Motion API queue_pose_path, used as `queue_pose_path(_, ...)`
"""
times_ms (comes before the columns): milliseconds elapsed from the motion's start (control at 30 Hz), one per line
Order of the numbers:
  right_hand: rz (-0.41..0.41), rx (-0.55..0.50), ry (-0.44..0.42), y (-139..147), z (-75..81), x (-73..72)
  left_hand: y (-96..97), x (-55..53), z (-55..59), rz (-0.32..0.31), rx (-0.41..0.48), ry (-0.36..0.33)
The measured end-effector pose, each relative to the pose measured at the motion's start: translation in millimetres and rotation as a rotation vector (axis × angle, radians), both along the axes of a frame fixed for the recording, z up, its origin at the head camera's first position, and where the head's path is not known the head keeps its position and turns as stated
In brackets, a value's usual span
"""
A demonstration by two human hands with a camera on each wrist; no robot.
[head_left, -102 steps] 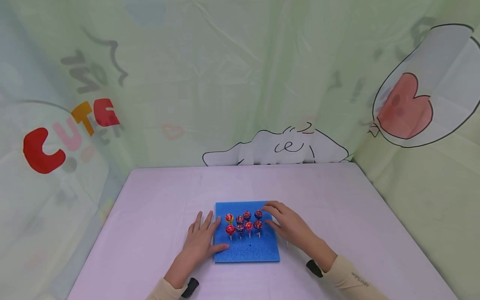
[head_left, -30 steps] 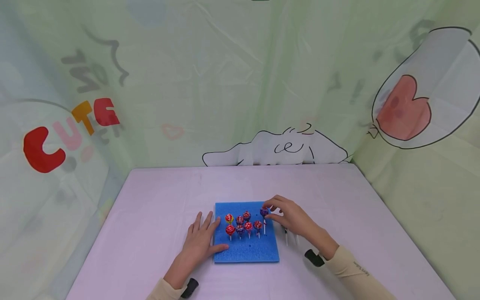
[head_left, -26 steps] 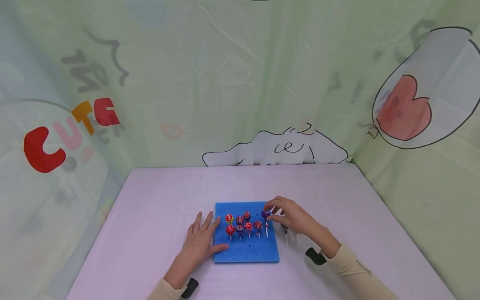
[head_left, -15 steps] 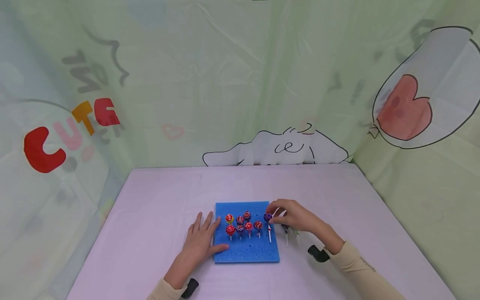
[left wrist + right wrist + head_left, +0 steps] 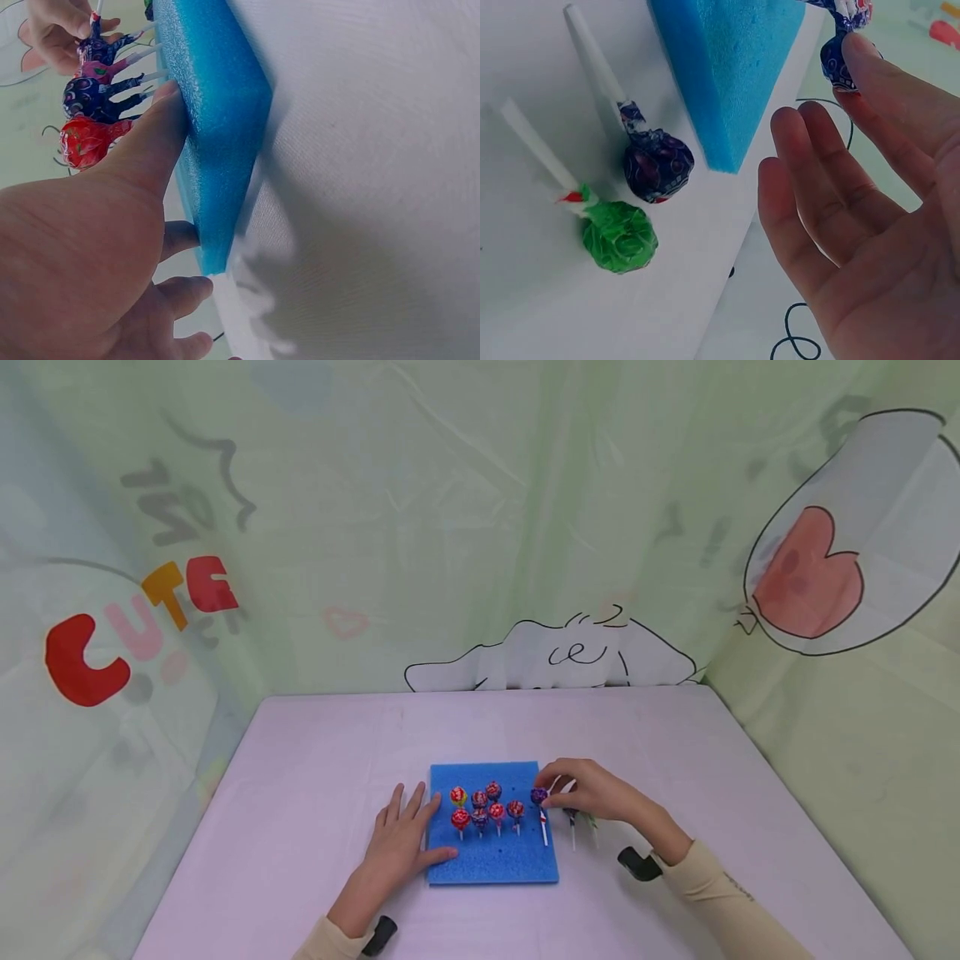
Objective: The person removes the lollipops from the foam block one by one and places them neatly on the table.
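Note:
My right hand (image 5: 592,789) pinches a purple-wrapped lollipop (image 5: 539,796) by its candy head between thumb and index finger, its white stick pointing down over the right edge of the blue foam block (image 5: 495,867). In the right wrist view the other fingers spread loosely below that lollipop (image 5: 838,64). My left hand (image 5: 401,843) rests with straight fingers along the block's left edge, thumb on its top. Several wrapped lollipops, among them a red one (image 5: 461,819) and a red-and-yellow one (image 5: 458,796), stand upright in the block in two rows.
Two more lollipops, one dark purple (image 5: 658,165) and one green (image 5: 620,236), lie on the white-covered table (image 5: 322,752) right of the block, partly under my right hand in the head view. Printed curtains (image 5: 480,527) enclose the table's back and sides.
My right hand has pulled the purple lollipop from the back row's right end and carried it right and toward me, to the block's right edge. The left hand has stayed put.

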State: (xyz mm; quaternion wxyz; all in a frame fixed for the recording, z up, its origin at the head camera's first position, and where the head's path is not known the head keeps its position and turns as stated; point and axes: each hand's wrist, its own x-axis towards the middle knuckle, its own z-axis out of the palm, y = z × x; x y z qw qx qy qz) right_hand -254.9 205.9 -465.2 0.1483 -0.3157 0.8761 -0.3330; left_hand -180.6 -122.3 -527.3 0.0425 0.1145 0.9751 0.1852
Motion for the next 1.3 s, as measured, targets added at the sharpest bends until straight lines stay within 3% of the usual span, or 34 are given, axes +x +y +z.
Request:
queue_pose_path(333,-0.017,0.023,-0.026,15,1.8,3.0,0.9,-0.5,-0.9,-0.005,-0.001,0.012)
queue_pose_path(933,-0.031,0.053,0.002,48,13.5,2.8,2.2,-2.2,-0.5,-0.005,0.005,0.010)
queue_pose_path(1300,-0.041,0.065,-0.011,65,7.8,3.0,0.9,-0.1,0.1,-0.002,0.002,0.000)
